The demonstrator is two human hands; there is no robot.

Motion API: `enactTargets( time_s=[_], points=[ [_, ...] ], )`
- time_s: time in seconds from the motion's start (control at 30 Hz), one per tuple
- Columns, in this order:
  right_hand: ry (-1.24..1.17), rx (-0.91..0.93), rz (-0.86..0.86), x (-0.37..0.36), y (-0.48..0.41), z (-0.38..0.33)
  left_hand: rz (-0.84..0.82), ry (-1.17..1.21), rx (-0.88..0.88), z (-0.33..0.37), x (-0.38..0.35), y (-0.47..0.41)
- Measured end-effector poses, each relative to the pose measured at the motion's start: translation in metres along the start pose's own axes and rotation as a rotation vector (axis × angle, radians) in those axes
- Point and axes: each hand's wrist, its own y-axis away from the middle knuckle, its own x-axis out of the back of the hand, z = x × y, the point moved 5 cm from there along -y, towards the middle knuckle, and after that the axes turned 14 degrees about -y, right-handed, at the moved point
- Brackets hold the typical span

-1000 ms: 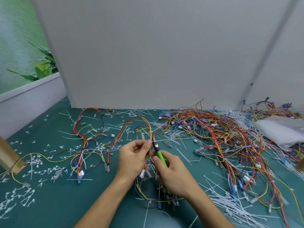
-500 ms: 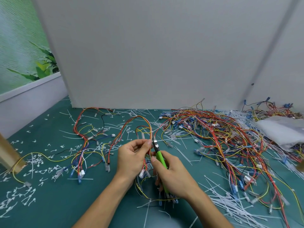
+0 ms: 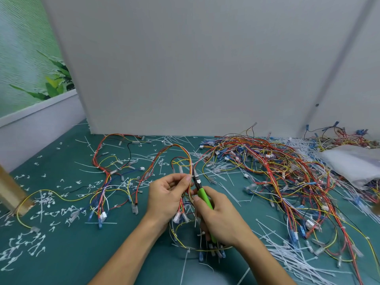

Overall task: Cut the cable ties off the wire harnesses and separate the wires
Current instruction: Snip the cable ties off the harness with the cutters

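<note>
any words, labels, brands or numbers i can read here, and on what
No text can be read.
Green-handled cutters: no brand visible.
Connectors on the wire harness: too small to tell.
White panel: blank.

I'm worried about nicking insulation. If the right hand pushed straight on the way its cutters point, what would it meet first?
Probably the wire harness that the left hand pinches. The tip of the green-handled cutters in the right hand sits right beside it, though depth is unclear.
</note>
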Motion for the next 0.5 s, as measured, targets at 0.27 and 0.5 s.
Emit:
enactTargets(
  time_s=[0.27,0.5],
  points=[
    [-0.080,-0.110,-0.112,-0.0037,0.0039,-0.0003,0.000,-0.060,-0.046,-0.0002,-0.0006,0.0001],
    [-0.001,-0.025,-0.038,-0.0001,0.0015,-0.0020,-0.020,-0.025,-0.047,0.0002,-0.0014,-0.0005]
  ],
)
